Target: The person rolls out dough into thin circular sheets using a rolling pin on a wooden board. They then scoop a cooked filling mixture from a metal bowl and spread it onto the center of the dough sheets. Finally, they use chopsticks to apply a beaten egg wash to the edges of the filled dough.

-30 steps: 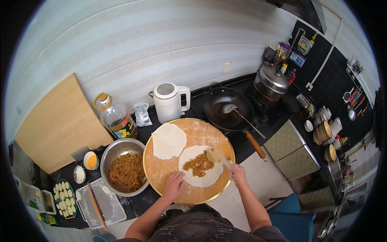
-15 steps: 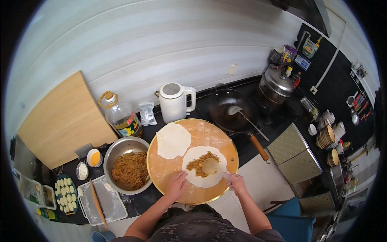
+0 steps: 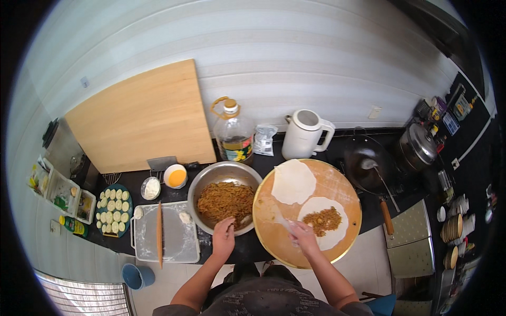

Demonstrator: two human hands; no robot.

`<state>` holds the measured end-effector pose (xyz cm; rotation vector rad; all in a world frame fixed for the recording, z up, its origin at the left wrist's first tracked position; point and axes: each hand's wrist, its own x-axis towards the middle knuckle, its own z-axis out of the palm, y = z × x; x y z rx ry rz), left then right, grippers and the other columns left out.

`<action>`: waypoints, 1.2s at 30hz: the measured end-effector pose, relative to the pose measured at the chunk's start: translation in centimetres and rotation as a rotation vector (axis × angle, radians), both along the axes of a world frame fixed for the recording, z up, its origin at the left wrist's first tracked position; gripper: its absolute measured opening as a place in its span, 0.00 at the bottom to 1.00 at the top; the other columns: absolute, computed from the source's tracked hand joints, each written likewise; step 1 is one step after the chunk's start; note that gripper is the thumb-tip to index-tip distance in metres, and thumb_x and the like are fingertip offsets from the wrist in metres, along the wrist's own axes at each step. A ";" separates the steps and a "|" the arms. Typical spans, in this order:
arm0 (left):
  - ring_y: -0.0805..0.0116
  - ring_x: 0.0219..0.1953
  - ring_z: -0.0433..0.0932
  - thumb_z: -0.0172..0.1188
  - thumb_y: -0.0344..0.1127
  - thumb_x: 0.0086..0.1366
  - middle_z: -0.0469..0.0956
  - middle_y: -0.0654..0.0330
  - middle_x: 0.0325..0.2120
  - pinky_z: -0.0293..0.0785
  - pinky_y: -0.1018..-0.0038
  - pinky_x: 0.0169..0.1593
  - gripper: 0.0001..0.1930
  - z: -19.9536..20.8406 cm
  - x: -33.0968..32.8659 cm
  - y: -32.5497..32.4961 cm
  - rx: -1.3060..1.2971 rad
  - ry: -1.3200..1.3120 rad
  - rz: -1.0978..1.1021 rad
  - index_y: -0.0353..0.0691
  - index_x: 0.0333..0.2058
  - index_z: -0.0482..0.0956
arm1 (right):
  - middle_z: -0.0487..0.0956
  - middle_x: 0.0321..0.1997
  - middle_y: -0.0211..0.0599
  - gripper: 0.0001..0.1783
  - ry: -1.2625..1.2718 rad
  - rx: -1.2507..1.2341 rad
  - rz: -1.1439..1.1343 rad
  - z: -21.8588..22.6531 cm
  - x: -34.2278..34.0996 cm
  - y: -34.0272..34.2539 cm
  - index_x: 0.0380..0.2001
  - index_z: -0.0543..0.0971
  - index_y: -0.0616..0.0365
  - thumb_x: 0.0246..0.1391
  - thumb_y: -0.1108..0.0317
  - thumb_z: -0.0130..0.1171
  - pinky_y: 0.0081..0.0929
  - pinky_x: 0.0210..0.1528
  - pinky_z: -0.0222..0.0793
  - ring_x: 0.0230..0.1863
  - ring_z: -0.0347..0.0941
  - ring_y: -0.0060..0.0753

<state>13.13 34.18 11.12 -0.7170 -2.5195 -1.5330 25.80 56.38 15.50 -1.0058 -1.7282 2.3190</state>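
Observation:
My right hand [image 3: 304, 236] grips a pale, translucent spoon [image 3: 284, 223], whose head is over the left part of the round wooden board [image 3: 271, 239]. Beside that hand lies a round sheet of dough [image 3: 340, 239] with a heap of brown shredded filling [image 3: 322, 221] on it. A second dough sheet [image 3: 294, 181], bare, is at the board's far side. My left hand [image 3: 224, 239] is at the near rim of a steel bowl [image 3: 197, 181], fingers loosely stretched and apart; whether they touch the rim is unclear. More shredded filling [image 3: 224, 203] fills much of the bowl.
Left of the bowl are a floury tray [image 3: 179, 247] with a rolling pin [image 3: 159, 237], a plate of dough pieces [image 3: 113, 210], and bowls of yellow liquid [image 3: 175, 176] and white powder [image 3: 151, 188]. Behind stand an oil jug [image 3: 234, 134] and kettle [image 3: 303, 137]; a wok [image 3: 363, 163] sits right.
The view has swung left. My left hand has gone from the board to the bowl's rim. My right hand has carried the spoon off the filling, leftward across the board.

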 end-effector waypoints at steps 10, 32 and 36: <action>0.49 0.46 0.68 0.54 0.23 0.52 0.72 0.48 0.42 0.62 0.63 0.52 0.16 -3.3 -4.6 -10.3 -0.061 -0.051 0.220 0.35 0.42 0.71 | 0.76 0.36 0.50 0.19 -0.160 0.931 0.412 -3.1 -10.5 -9.0 0.40 0.76 0.59 0.51 0.56 0.52 0.40 0.41 0.68 0.38 0.72 0.53; 0.54 0.35 0.69 0.62 0.27 0.46 0.72 0.51 0.30 0.66 0.64 0.40 0.22 -5.0 -9.3 -11.4 -0.086 -0.244 0.197 0.37 0.43 0.71 | 0.64 0.16 0.28 0.13 -0.377 -0.325 0.153 -8.2 -13.0 -12.3 0.35 0.70 0.56 0.56 0.57 0.51 0.11 0.11 0.44 0.11 0.49 0.12; 0.53 0.36 0.70 0.62 0.26 0.46 0.73 0.51 0.30 0.67 0.63 0.40 0.21 -5.2 -9.4 -11.5 -0.115 -0.240 0.187 0.37 0.42 0.71 | 0.62 0.16 0.28 0.14 -0.393 -0.523 0.041 -7.5 -13.2 -13.4 0.37 0.68 0.56 0.57 0.56 0.49 0.10 0.09 0.43 0.10 0.49 0.12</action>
